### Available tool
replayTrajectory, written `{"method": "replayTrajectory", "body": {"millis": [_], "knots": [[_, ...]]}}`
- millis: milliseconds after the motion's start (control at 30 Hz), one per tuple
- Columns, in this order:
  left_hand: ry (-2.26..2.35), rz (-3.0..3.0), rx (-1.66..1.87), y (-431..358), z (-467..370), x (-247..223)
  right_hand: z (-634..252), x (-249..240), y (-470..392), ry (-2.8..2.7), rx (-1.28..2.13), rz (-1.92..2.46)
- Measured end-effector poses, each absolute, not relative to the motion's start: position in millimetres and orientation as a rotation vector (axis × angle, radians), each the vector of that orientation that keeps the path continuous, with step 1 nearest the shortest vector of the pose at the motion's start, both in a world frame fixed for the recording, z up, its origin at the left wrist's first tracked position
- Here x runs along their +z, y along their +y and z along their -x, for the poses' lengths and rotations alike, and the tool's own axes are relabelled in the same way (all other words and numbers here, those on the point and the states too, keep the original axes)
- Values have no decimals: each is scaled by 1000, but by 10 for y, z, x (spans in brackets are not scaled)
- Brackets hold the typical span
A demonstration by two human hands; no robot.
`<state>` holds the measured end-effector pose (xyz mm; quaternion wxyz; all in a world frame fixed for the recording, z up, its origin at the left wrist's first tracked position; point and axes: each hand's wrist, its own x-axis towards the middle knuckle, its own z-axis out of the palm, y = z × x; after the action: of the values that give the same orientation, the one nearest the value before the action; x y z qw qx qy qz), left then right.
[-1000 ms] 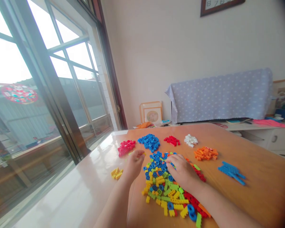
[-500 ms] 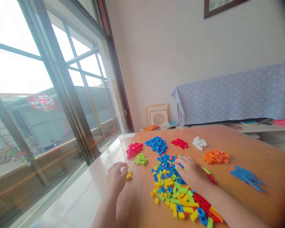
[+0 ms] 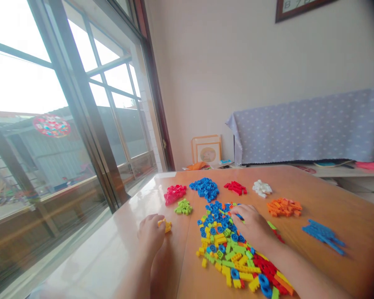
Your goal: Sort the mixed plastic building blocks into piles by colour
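My left hand (image 3: 151, 231) is low at the left of the wooden table, its fingers closed around a yellow toy brick (image 3: 160, 223). Beside its fingertips lie other yellow bricks (image 3: 168, 226). My right hand (image 3: 253, 225) reaches over the upper right of a mixed heap of bricks (image 3: 233, 256), with blue round pieces, yellow, lime green, red and orange ones. Its fingers are curled together, pointing down into the heap. Whatever they grip is hidden.
Sorted piles stand around the heap: pink (image 3: 175, 194), lime green (image 3: 183, 207), blue (image 3: 205, 189), red (image 3: 235, 187), white (image 3: 262, 188), orange (image 3: 284, 207) and long blue pieces (image 3: 323, 235). Glass windows (image 3: 118, 120) line the left; a cloth-covered object (image 3: 305, 128) stands behind the table.
My left hand has lowered slightly to the yellow bricks and its fingers have closed. My right hand stays over the heap, nearly still. The view has shifted a little.
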<state>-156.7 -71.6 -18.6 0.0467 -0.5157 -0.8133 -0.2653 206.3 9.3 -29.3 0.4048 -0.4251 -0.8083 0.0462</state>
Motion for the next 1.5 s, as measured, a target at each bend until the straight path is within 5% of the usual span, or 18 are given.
{"method": "replayTrajectory", "body": {"millis": [500, 733, 967, 1500], "knots": [[-2009, 2231, -927, -691, 793, -65, -2070, -290, 90, -2055, 199, 1156], [-1801, 2654, -666, -725, 402, 189, -2005, -236, -11, -2179, 218, 1123], [-1811, 2667, -348, -527, 113, 299, -1922, -196, -162, -2326, 234, 1102], [-1793, 2684, -482, -561, 122, 148, -1904, -201, -171, -2389, 293, 1225]]}}
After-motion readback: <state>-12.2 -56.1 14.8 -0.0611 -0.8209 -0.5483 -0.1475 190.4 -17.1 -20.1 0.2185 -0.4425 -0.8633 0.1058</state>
